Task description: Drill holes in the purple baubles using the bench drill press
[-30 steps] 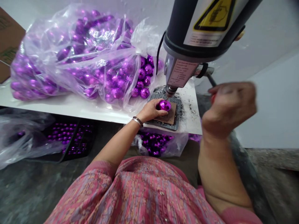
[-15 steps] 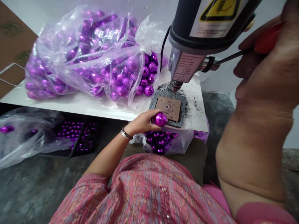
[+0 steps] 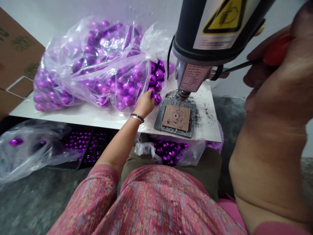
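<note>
At the mouth of the clear plastic bag [image 3: 97, 65], my left hand [image 3: 145, 103] has its fingers closed round one of the shiny purple baubles [image 3: 157, 98] there; the hand partly hides it. On the right, my right hand [image 3: 281, 68] is wrapped round the red knob [image 3: 277, 50] of the drill press's lever. Over a brown square board [image 3: 176, 117] stands the drill press [image 3: 195, 62], its thin bit just above the board. A small hole and dark shavings show on the board, which lies on the grey metal base [image 3: 158, 124].
Dark shavings litter the white table [image 3: 209, 107] beside the base. Below its front edge hangs an open bag of purple baubles [image 3: 168, 151] above my lap. A black crate [image 3: 80, 156] with more baubles is at lower left; a cardboard box [image 3: 19, 49] stands behind.
My left hand has moved from in front of the board up and left to the bag's mouth. The bauble it held is no longer in view. My right hand stays on the lever.
</note>
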A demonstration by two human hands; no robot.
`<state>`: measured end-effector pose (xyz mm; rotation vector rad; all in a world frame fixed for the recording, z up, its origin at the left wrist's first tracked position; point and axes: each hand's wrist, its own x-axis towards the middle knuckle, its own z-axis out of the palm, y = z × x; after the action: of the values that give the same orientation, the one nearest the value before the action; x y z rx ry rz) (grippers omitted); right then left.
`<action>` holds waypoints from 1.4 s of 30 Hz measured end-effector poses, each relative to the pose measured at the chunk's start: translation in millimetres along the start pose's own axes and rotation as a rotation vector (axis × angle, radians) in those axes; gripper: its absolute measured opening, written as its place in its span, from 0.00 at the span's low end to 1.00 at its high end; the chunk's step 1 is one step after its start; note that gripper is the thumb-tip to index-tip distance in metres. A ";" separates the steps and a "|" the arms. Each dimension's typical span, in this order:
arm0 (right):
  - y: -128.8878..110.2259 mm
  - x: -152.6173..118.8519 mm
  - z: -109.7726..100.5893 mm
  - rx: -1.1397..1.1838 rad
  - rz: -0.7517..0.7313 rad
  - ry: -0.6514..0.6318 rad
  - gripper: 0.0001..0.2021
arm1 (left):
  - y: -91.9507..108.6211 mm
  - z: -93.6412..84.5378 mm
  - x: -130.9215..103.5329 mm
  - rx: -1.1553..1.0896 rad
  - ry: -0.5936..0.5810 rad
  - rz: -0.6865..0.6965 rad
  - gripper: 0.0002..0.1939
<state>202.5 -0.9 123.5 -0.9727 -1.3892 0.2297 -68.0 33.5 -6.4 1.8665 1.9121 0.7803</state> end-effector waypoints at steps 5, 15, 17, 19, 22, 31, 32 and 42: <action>2.2 -1.4 4.7 0.016 -0.048 0.037 0.27 | -8.5 19.8 23.6 0.110 -0.121 0.033 0.32; -13.7 0.0 13.3 0.106 -0.083 0.037 0.30 | -14.6 -7.6 -32.2 -0.278 -0.172 0.153 0.38; -15.6 -1.0 12.1 0.094 -0.058 0.027 0.30 | -14.5 -8.4 -41.9 -0.381 -0.276 0.168 0.39; -17.4 -2.1 9.8 0.066 0.010 0.027 0.32 | -13.1 -5.0 -47.5 -0.503 -0.370 0.171 0.36; -20.8 -3.6 7.3 0.031 0.058 0.026 0.28 | -7.5 3.3 -49.6 -0.608 -0.426 0.142 0.34; -36.9 -6.7 6.3 0.103 0.062 -0.067 0.29 | 10.5 19.2 -39.7 -0.453 -0.365 0.075 0.35; -37.7 -6.8 5.3 0.082 0.070 -0.075 0.30 | 12.1 20.0 -39.0 -0.433 -0.361 0.080 0.35; -57.5 10.6 -0.9 -0.203 0.208 -0.149 0.24 | 30.9 22.3 -34.1 -0.304 -0.350 0.077 0.29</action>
<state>183.1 -29.5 170.8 -1.2923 -1.4675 0.3262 -27.7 2.1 -9.3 1.7589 1.4295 0.6704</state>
